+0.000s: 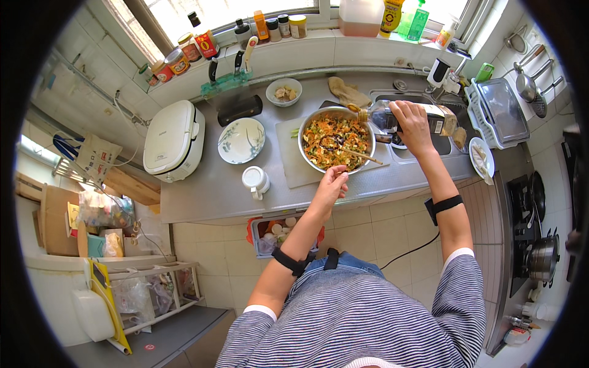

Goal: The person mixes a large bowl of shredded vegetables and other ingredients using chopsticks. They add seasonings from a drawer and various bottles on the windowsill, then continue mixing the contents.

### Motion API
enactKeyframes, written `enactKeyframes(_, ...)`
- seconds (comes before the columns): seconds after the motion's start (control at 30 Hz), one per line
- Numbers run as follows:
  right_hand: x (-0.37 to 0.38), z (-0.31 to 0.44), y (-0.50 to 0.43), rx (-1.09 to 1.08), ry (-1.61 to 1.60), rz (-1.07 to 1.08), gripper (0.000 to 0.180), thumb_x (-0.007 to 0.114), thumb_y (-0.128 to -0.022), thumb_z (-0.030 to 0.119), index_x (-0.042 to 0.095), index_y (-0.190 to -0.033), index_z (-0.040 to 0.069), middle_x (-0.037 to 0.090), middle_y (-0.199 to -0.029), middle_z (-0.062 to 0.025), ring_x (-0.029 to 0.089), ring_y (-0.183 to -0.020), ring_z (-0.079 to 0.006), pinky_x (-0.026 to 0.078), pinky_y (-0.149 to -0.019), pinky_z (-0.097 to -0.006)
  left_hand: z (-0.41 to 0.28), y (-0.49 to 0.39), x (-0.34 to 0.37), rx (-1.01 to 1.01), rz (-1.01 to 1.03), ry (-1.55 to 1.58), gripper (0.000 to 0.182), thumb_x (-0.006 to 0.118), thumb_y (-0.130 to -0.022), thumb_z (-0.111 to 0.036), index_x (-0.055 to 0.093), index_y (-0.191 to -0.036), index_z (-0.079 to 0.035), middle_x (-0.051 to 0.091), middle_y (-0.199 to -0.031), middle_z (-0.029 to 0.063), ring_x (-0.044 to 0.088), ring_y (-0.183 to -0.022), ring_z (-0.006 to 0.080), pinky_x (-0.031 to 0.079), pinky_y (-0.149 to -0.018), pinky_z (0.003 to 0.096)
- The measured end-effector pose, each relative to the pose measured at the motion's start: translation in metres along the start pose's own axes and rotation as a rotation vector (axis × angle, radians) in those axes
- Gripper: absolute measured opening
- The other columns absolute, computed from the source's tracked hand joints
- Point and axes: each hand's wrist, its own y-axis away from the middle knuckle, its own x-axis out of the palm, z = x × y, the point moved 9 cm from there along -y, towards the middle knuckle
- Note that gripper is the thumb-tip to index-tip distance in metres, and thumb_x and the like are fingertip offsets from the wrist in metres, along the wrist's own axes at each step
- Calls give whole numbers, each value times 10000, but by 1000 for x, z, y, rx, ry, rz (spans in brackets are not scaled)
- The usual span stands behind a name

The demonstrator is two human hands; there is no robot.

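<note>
My right hand [410, 124] grips a clear plastic bottle [384, 115] of dark liquid, tilted almost level, its yellow-capped mouth over the right rim of a round metal bowl [301, 143]. Shredded orange, green, dark and pale food [333, 138] fills the bowl. Wooden chopsticks [363, 155] rest in it, their ends past the rim. At the bowl's near edge is my left hand [332, 187], fingers partly curled; a small dark spot shows at the fingertips, and whether it holds anything is unclear. Under the bowl lies a pale cutting board [291, 168].
Left of the bowl stand a patterned plate [241, 140], a white mug [256, 180], a white rice cooker [170, 138] and a knife block [225, 85]. Behind are a small bowl [284, 92] and a cloth [348, 92]. The sink [428, 145] and a dish rack [490, 117] are at right.
</note>
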Motion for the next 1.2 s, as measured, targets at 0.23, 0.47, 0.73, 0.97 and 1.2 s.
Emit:
enactKeyframes(0.23, -3, 3, -3, -12, 6, -18, 736, 786, -614, 50, 514, -1292, 144, 572, -1226, -51, 537, -1180, -253, 393, -997, -420, 2, 1, -5, -30, -7, 10, 359, 553, -1017, -217, 497, -1348, -87, 546, -1022, -17, 541, -801, 48, 446, -682, 209)
enactKeyframes(0.47, -7, 8, -7, -30, 22, -37, 716, 772, -612, 57, 520, -1276, 143, 571, -1199, -48, 545, -1154, -252, 397, -984, -419, 3, 4, -8, -42, -17, 15, 363, 552, -1018, -215, 496, -1354, -88, 543, -1026, -16, 540, -798, 46, 446, -681, 208)
enactKeyframes(0.73, -4, 9, -10, -34, 22, -50, 618, 688, -689, 15, 538, -1274, 142, 585, -1204, -56, 545, -1170, -257, 401, -991, -424, 5, 5, -13, -59, -28, 27, 369, 547, -1023, -211, 494, -1364, -84, 538, -1035, -9, 539, -804, 47, 446, -681, 210)
enactKeyframes(0.97, -1, 12, -11, -47, 41, -49, 563, 640, -736, 12, 544, -1275, 143, 591, -1213, -59, 547, -1173, -260, 400, -998, -426, 6, 4, -17, -37, -26, 30, 377, 550, -1016, -229, 495, -1355, -71, 546, -1023, -12, 539, -804, 53, 450, -688, 221)
enactKeyframes(1.2, -2, 14, -12, -59, 66, -70, 494, 600, -790, 33, 551, -1269, 145, 594, -1203, -60, 549, -1168, -257, 403, -1003, -421, 4, 4, -21, -14, -34, 33, 405, 579, -1002, -260, 494, -1340, -54, 554, -982, -13, 543, -798, 62, 453, -682, 227)
